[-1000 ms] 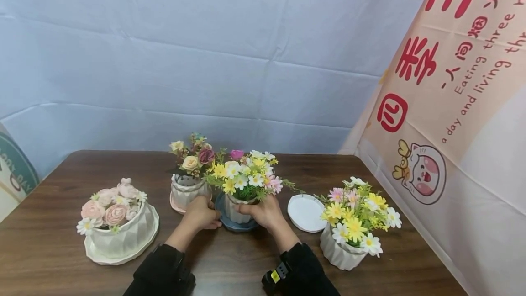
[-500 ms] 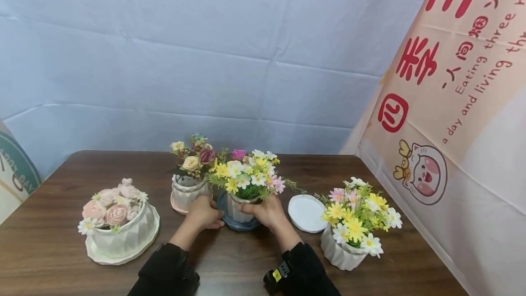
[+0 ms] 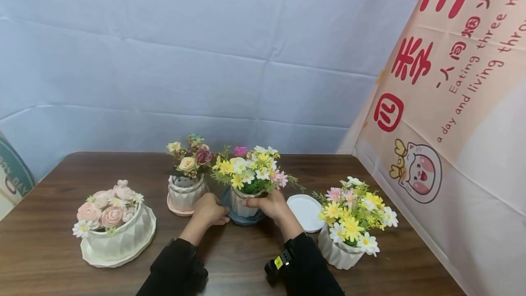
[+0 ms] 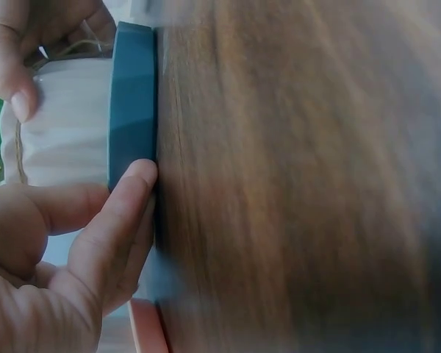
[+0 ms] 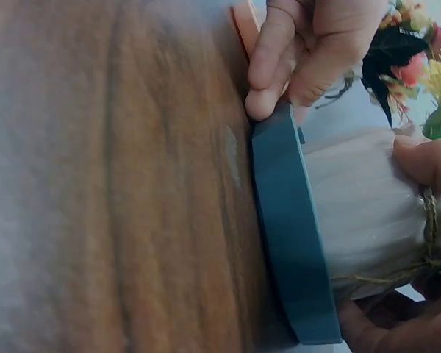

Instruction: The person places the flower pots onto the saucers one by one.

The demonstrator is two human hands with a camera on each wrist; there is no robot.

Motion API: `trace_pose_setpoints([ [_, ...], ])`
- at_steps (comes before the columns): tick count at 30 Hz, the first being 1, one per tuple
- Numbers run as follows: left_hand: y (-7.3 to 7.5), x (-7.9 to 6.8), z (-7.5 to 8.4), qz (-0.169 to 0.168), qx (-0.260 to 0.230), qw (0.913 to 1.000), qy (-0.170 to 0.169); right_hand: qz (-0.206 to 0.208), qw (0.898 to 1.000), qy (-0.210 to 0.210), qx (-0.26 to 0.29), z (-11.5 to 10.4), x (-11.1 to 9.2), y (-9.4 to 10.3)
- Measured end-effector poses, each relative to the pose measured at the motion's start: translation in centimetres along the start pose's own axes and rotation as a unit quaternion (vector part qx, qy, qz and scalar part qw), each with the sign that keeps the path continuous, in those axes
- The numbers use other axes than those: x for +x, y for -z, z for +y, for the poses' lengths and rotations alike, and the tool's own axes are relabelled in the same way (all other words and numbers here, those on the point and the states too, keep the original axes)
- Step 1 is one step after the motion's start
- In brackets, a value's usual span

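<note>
My left hand (image 3: 209,210) pinches the left edge of a dark blue saucer (image 4: 134,103), thumb on its top and fingers along its outer side. In that saucer stands a white ribbed flowerpot (image 5: 367,206) with twine around it. Its yellow, white and pink artificial daisies (image 3: 250,170) rise above the rim. My right hand (image 3: 273,207) grips this pot near the rim, its thumb in front and fingers around the far right side. The saucer lies right at the table surface in both wrist views.
A pot of roses (image 3: 186,191) on a pink saucer (image 3: 174,207) stands just left. Farther left is a wide cream pot (image 3: 119,239) on a cream saucer (image 3: 148,232). To the right lie a white saucer (image 3: 305,214) and another daisy pot (image 3: 337,250) on the wooden table (image 3: 230,264).
Both hands, with the blue saucer and its daisy pot, have shifted slightly right and back, widening the space from the rose pot. Both grips stay the same. The head view has turned slightly.
</note>
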State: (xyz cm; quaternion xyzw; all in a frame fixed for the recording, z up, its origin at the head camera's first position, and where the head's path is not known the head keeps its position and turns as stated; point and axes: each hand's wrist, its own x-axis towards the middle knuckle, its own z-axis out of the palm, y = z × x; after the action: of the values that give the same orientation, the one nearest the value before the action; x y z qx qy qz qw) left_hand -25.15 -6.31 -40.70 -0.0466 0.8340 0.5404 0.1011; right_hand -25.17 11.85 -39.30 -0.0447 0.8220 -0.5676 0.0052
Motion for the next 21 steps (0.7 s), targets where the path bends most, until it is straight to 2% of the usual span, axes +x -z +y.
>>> trace_pose_setpoints([
  [12,-0.6,0.5,0.5,0.016,-0.004,0.9999,0.001,-0.027,0.999,0.002,0.038,0.4,1.4,0.8],
  [21,-1.0,0.9,0.7,0.028,-0.024,0.9993,0.01,-0.026,0.998,-0.026,0.056,0.6,2.4,1.1],
])
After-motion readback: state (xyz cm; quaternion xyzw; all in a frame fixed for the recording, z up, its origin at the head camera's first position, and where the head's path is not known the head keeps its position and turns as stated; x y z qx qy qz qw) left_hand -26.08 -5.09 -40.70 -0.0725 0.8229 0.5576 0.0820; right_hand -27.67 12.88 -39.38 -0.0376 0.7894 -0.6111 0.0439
